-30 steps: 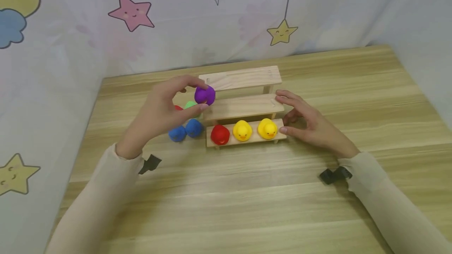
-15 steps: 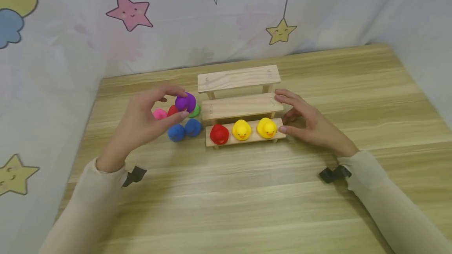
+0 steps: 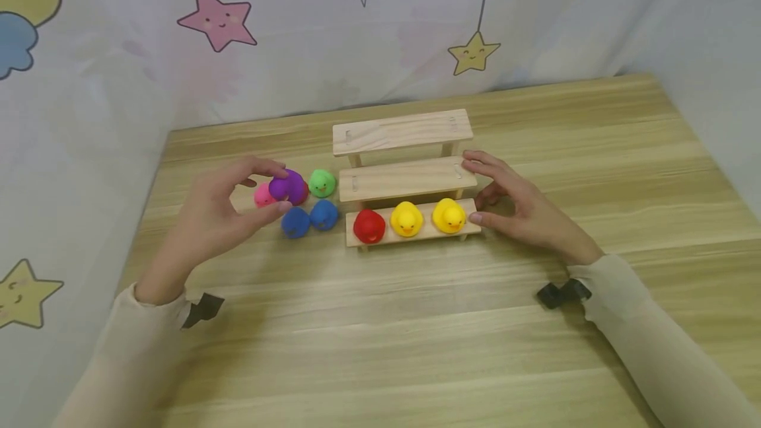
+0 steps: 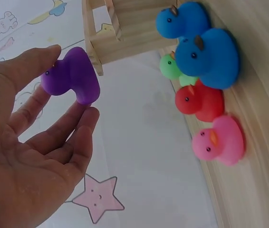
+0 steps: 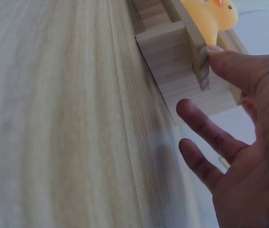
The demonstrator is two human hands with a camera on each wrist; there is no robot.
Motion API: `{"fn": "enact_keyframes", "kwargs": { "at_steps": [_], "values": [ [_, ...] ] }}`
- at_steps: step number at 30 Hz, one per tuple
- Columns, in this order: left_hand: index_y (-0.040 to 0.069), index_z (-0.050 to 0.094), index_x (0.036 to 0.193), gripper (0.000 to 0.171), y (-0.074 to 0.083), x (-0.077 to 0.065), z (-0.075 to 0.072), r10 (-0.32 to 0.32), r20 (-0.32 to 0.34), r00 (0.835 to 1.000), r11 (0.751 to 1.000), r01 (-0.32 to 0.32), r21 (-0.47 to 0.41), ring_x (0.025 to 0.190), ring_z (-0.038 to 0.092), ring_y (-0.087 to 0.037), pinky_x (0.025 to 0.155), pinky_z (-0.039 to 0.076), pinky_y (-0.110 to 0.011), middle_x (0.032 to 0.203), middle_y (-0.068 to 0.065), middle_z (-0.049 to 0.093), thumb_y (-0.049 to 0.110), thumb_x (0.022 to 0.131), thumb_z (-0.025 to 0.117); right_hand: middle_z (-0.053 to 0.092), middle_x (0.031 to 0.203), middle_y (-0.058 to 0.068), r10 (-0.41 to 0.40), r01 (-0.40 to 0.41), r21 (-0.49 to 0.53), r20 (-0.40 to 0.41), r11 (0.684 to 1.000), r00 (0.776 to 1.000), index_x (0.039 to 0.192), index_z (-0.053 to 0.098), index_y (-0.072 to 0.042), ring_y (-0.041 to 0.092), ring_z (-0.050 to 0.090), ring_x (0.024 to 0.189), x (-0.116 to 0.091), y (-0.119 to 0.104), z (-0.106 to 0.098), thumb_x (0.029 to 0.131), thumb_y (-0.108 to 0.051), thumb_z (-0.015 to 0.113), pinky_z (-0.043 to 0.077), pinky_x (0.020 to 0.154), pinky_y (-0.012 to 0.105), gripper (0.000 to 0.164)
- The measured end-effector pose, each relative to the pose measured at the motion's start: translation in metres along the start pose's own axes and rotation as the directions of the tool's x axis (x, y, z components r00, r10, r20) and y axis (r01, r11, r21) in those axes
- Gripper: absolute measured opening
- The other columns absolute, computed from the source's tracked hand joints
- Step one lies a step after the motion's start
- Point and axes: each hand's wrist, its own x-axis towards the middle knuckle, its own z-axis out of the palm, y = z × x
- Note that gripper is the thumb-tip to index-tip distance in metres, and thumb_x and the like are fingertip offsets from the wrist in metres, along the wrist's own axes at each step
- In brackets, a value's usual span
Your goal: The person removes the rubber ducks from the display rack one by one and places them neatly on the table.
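Note:
Between thumb and fingertips, my left hand (image 3: 220, 207) pinches a purple rubber duck (image 3: 288, 187), raised off the table in the left wrist view. Behind and around it sit a pink duck (image 4: 220, 141), a red duck (image 4: 201, 101), a green duck (image 3: 322, 183) and two blue ducks, one nearer (image 4: 208, 59). My right hand (image 3: 520, 210) touches the right end of a three-step wooden stand (image 3: 407, 179), thumb against the lowest step and other fingers loosely extended. On that step stand another red duck (image 3: 369, 226) and two yellow ducks, one in the middle (image 3: 407, 220).
The stand's middle and top (image 3: 401, 132) steps bear no ducks. A wood-grain table (image 3: 404, 335) stretches in front and to the right. Behind it hangs a pale curtain (image 3: 297, 51) printed with stars.
My left hand has carried the purple duck left and toward me, away from the stand to the loose ducks. The green duck has come into full view. My right hand stays put.

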Motion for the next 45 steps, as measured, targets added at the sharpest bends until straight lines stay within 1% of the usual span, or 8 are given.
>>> {"fn": "enact_keyframes", "kwargs": {
  "at_steps": [7, 15, 22, 26, 29, 34, 36, 45],
  "values": [
    [0.015, 0.074, 0.124, 0.044, -0.008, -0.012, -0.005, -0.034, 0.027, 0.999, 0.999, 0.033, 0.021, 0.113, 0.063, 0.006, 0.093, 0.049, -0.022, 0.122, -0.002, 0.080, 0.007, 0.084, 0.090, 0.024, 0.180, 0.006, -0.013, 0.013, 0.003, -0.002, 1.000, 1.000, 0.166, 0.039, -0.014, 0.010, 0.073, 0.097, 0.000, 0.001, 0.000, 0.089, 0.007, 0.082, 0.063, 0.090, 0.025, 0.091],
    [0.014, 0.075, 0.123, 0.043, -0.023, -0.027, -0.008, -0.046, 0.032, 0.998, 0.999, 0.046, 0.015, 0.112, 0.057, 0.017, 0.093, 0.047, -0.018, 0.121, -0.004, 0.080, 0.004, 0.084, 0.090, 0.023, 0.181, 0.001, 0.012, -0.012, -0.003, 0.001, 1.000, 1.000, 0.167, 0.038, -0.019, 0.009, 0.073, 0.100, -0.001, 0.001, 0.000, 0.091, 0.003, 0.081, 0.062, 0.092, 0.023, 0.090],
    [0.013, 0.076, 0.119, 0.044, -0.037, -0.037, -0.008, -0.034, 0.052, 0.998, 0.998, 0.030, 0.063, 0.110, 0.060, 0.016, 0.090, 0.048, -0.018, 0.114, -0.002, 0.082, 0.003, 0.080, 0.093, 0.025, 0.180, 0.004, 0.002, -0.002, -0.009, -0.006, 1.000, 1.000, 0.167, 0.039, -0.017, 0.009, 0.071, 0.103, -0.003, 0.001, 0.000, 0.091, 0.005, 0.081, 0.060, 0.094, 0.021, 0.090],
    [0.015, 0.076, 0.119, 0.043, -0.043, -0.043, -0.008, -0.075, 0.079, 0.994, 0.993, 0.068, 0.093, 0.107, 0.057, 0.015, 0.091, 0.048, -0.021, 0.114, -0.001, 0.082, 0.009, 0.081, 0.094, 0.025, 0.180, 0.004, 0.004, -0.005, -0.020, -0.006, 1.000, 1.000, 0.167, 0.039, -0.018, 0.008, 0.070, 0.105, -0.003, 0.001, 0.000, 0.091, 0.004, 0.082, 0.060, 0.094, 0.020, 0.090],
    [0.017, 0.076, 0.120, 0.041, -0.045, -0.046, -0.008, -0.119, 0.102, 0.988, 0.988, 0.108, 0.113, 0.106, 0.062, 0.005, 0.092, 0.048, -0.024, 0.116, -0.001, 0.082, 0.011, 0.083, 0.093, 0.025, 0.180, 0.006, 0.004, -0.004, -0.025, -0.004, 1.000, 1.000, 0.167, 0.039, -0.017, 0.008, 0.070, 0.106, -0.003, 0.001, 0.000, 0.091, 0.003, 0.082, 0.060, 0.095, 0.020, 0.090],
    [0.016, 0.074, 0.122, 0.041, -0.049, -0.048, -0.007, -0.164, 0.159, 0.974, 0.981, 0.144, 0.133, 0.106, 0.073, -0.028, 0.093, 0.053, -0.037, 0.116, -0.003, 0.082, 0.013, 0.085, 0.092, 0.024, 0.180, 0.007, 0.000, 0.000, -0.021, 0.000, 1.000, 1.000, 0.167, 0.039, -0.017, 0.008, 0.069, 0.109, -0.003, 0.001, -0.001, 0.090, 0.004, 0.082, 0.060, 0.095, 0.020, 0.090],
    [0.016, 0.074, 0.123, 0.041, -0.050, -0.049, -0.007, -0.177, 0.179, 0.968, 0.979, 0.154, 0.133, 0.108, 0.074, -0.031, 0.093, 0.055, -0.042, 0.117, -0.003, 0.081, 0.014, 0.086, 0.092, 0.024, 0.180, 0.006, -0.002, 0.002, -0.017, 0.002, 1.000, 1.000, 0.167, 0.039, -0.017, 0.008, 0.069, 0.109, -0.002, 0.001, -0.001, 0.090, 0.004, 0.082, 0.060, 0.096, 0.021, 0.090],
    [0.019, 0.075, 0.122, 0.040, -0.057, -0.053, -0.004, -0.186, 0.200, 0.962, 0.980, 0.167, 0.107, 0.106, 0.068, -0.009, 0.091, 0.054, -0.023, 0.116, 0.004, 0.081, 0.016, 0.086, 0.092, 0.024, 0.180, 0.004, -0.004, 0.004, -0.020, 0.004, 1.000, 1.000, 0.167, 0.039, -0.017, 0.008, 0.069, 0.109, -0.001, 0.002, -0.001, 0.090, 0.004, 0.082, 0.060, 0.096, 0.020, 0.090]
  ]
}}
